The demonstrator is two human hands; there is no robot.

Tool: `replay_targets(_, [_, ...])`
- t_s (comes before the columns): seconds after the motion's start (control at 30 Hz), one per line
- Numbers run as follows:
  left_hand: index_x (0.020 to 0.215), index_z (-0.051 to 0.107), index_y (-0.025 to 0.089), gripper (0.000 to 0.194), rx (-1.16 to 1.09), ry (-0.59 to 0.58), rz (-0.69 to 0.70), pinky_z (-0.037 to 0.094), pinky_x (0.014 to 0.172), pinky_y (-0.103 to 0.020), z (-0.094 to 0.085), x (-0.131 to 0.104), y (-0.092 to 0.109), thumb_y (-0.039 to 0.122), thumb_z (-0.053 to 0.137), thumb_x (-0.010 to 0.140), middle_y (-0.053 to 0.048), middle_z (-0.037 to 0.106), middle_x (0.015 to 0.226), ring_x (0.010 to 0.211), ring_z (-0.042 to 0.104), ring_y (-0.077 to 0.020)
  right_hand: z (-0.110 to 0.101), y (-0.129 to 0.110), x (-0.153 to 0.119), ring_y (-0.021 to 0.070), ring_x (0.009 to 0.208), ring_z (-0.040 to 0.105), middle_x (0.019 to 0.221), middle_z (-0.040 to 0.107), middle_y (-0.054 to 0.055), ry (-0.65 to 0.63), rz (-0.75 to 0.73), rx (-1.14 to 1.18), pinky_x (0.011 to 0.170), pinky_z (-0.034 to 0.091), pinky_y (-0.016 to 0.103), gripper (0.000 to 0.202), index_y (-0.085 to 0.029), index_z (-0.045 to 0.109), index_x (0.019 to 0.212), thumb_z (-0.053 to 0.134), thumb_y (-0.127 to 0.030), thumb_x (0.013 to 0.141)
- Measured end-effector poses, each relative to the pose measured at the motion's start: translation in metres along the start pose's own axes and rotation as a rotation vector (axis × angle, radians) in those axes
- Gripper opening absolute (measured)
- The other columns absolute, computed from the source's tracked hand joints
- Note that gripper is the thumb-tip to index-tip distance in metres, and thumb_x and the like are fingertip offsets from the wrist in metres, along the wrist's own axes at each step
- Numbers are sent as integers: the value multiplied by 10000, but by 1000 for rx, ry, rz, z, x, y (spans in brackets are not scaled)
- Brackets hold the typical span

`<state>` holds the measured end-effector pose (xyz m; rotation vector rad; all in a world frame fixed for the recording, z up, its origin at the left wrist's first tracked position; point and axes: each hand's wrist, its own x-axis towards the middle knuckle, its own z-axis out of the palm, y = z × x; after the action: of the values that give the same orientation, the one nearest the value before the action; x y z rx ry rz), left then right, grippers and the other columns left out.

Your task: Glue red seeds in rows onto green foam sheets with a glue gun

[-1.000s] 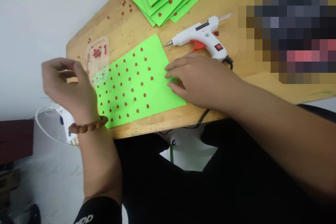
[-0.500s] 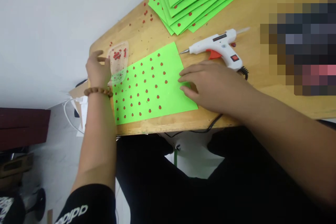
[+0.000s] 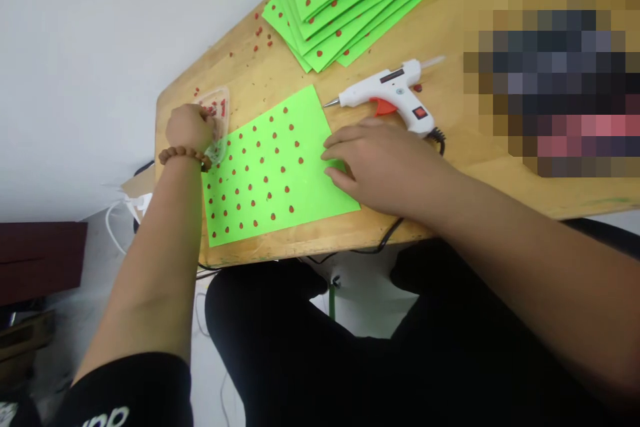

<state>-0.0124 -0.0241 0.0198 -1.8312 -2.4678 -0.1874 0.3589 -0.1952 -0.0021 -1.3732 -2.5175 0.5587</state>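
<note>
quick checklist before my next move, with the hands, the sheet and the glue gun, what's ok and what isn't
1. Left hand at the plastic tray: ok.
2. Piece pinched in the left fingers: cannot tell, the fingertips are hidden.
3. Right hand at the right edge of the green sheet: ok.
4. Glue gun lying with its nozzle off that sheet: ok.
5. Glue gun hot: cannot tell.
6. Tray fully off the sheet: not ok, it overlaps the far left corner.

White wall (image 3: 100,47), wooden table (image 3: 440,193), grey floor (image 3: 107,280)
</note>
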Motion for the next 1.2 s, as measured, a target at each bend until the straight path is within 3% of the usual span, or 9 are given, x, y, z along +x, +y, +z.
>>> replay_targets(0.07, [616, 595, 152, 359, -53, 38, -18, 414, 862, -394, -5, -6, 4, 263, 698, 942, 15, 605, 646, 973, 691, -147, -1, -1, 0, 350, 1278, 694, 1396, 783, 121, -8, 2, 2, 1024, 533, 485, 396, -241, 846, 1263, 484, -312, 1119])
replay_targets(0.17, [732, 687, 171, 146, -184, 137, 57, 493, 808, -364, -14, -36, 11, 165, 770, 853, 11, 685, 721, 827, 677, -153, -3, -1, 0, 350, 1271, 692, 1397, 780, 130, -14, 3, -2, 1004, 530, 477, 407, -236, 842, 1283, 475, -312, 1122])
replay_targets(0.23, [834, 743, 201, 72, -402, 188, 127, 554, 728, -361, -19, -71, 17, 136, 774, 835, -24, 760, 808, 781, 713, -188, -3, -1, -1, 352, 1258, 696, 1401, 778, 136, -9, 3, -3, 994, 528, 478, 408, -233, 838, 1300, 480, -318, 1123])
replay_targets(0.33, [963, 782, 212, 136, -676, 196, 206, 588, 634, -322, -23, -135, 32, 122, 731, 874, -50, 825, 937, 782, 769, -192, -4, -1, -1, 352, 1257, 698, 1413, 775, 128, 4, -4, -2, 1006, 521, 476, 377, -255, 836, 1322, 532, -336, 1114])
replay_targets(0.43, [1236, 840, 241, 341, -777, 63, 295, 620, 650, -279, -24, -194, 49, 138, 739, 927, -31, 839, 966, 808, 785, -167, -5, -4, -3, 360, 1298, 682, 1419, 773, 126, -1, 13, -11, 1028, 516, 479, 372, -242, 837, 1312, 535, -329, 1113])
replay_targets(0.53, [1227, 876, 252, 254, -831, -61, 293, 621, 614, -255, -23, -228, 60, 247, 792, 987, -35, 854, 987, 758, 769, -149, -4, -5, -4, 368, 1331, 660, 1412, 774, 127, -6, 28, -21, 1037, 518, 492, 411, -220, 841, 1286, 480, -315, 1115])
replay_targets(0.77, [1118, 897, 247, 163, -775, -23, 361, 615, 650, -268, -16, -235, 52, 355, 824, 1020, -38, 855, 968, 735, 752, -148, 6, 3, -5, 366, 1347, 651, 1407, 781, 89, 59, 8, 61, 1063, 509, 505, 455, -281, 821, 1349, 438, -367, 1119])
replay_targets(0.93, [1005, 882, 246, 72, -582, 82, 524, 620, 779, -311, -8, -231, 48, 250, 810, 1008, -25, 863, 980, 781, 748, -161, 7, 5, -5, 364, 1355, 649, 1385, 796, 75, 44, 6, 63, 1059, 511, 508, 454, -308, 814, 1349, 431, -367, 1112])
replay_targets(1.2, [1066, 865, 229, 166, -450, 114, 604, 598, 739, -296, 0, -235, 52, 139, 752, 984, -13, 850, 936, 698, 711, -143, 3, -1, -6, 394, 1332, 659, 1403, 788, 86, 61, 32, 39, 1051, 524, 555, 404, -287, 854, 1204, 473, -356, 1090])
